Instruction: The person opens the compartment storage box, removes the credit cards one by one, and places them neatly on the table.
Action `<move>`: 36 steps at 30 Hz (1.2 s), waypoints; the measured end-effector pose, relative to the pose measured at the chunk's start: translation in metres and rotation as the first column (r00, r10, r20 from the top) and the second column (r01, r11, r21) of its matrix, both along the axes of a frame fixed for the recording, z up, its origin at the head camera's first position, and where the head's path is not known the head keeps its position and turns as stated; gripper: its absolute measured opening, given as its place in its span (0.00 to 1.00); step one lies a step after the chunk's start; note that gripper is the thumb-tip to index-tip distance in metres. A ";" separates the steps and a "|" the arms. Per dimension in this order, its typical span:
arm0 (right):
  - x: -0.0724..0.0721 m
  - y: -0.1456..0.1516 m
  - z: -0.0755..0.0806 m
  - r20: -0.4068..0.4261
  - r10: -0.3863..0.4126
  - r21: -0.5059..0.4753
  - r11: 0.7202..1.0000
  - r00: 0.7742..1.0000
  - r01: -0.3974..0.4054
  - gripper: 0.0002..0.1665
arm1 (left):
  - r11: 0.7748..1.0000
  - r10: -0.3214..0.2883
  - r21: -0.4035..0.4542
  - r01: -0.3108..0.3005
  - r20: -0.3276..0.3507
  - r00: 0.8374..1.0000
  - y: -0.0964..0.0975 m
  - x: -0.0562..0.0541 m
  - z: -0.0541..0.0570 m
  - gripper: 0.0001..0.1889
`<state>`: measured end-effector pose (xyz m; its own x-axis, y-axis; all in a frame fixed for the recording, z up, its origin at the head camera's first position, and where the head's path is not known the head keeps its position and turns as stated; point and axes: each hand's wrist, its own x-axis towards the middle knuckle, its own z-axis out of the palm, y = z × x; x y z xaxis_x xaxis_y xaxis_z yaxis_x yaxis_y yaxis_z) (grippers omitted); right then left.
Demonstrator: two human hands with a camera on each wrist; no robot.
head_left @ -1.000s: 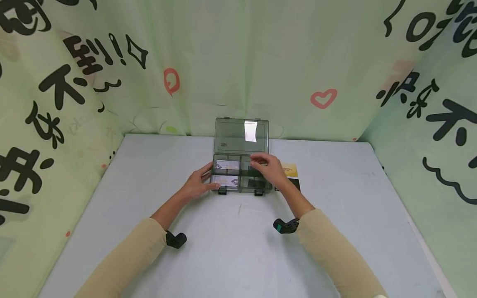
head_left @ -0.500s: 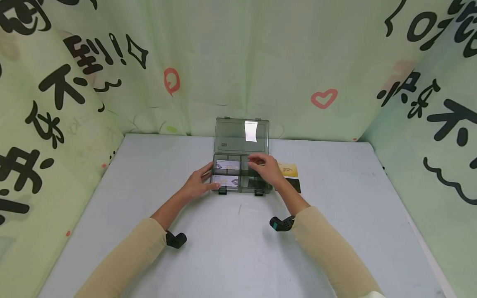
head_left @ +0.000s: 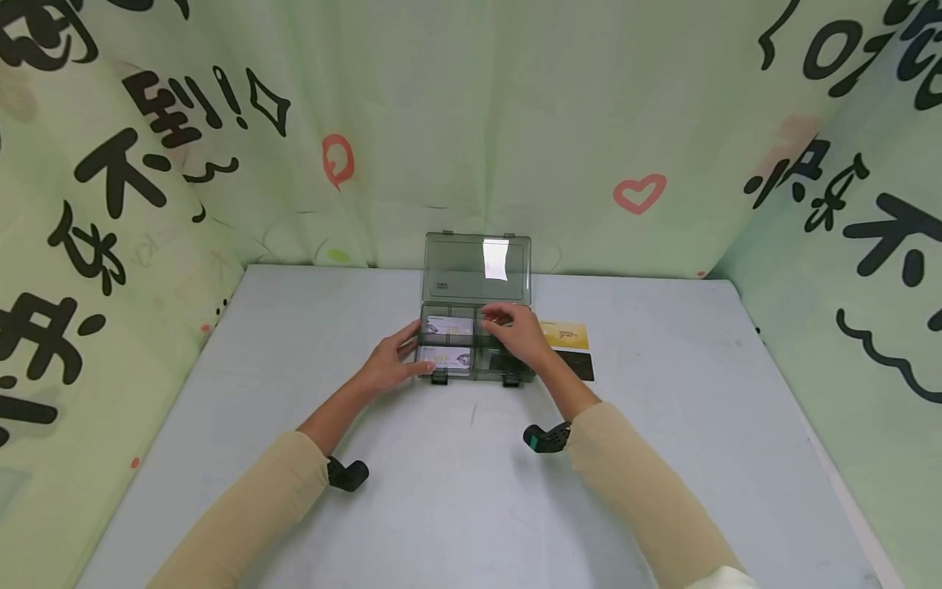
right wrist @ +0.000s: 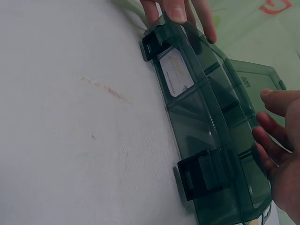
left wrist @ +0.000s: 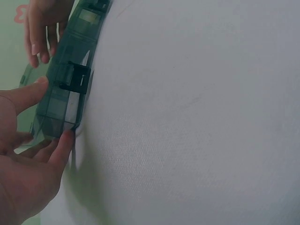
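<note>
A translucent dark-green compartment box (head_left: 482, 377) sits on the table with its lid (head_left: 458, 266) raised behind it. White printed cards (head_left: 445, 357) lie in the two left compartments. My left hand (head_left: 390, 361) grips the box's left end, thumb on the front rim and fingers along the side. Above the right compartments hovers my right hand (head_left: 521, 335), its fingers loosely bent. In the right wrist view nothing shows between the right hand's fingers (right wrist: 274, 126). Dark shapes appear through the right compartments, partly covered by that hand.
To the right of the box, a yellow card (head_left: 567, 334) and a black card (head_left: 579, 364) lie on the white table (head_left: 471, 491). Two black latches (head_left: 511, 380) stick out at the box's front. A printed green curtain (head_left: 412, 123) hangs behind and at both sides.
My right hand has shifted left over the right compartments, uncovering more of the yellow and black cards. The left hand and the box have stayed in place.
</note>
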<state>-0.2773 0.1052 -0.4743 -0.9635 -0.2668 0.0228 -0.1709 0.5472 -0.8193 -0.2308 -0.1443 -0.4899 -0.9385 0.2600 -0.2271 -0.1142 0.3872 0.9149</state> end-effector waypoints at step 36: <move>-0.010 -0.025 0.002 0.031 0.048 0.252 0.966 0.998 -0.055 0.20 | 1.000 -0.021 0.020 0.022 -0.008 1.000 -0.002 -0.002 -0.002 0.47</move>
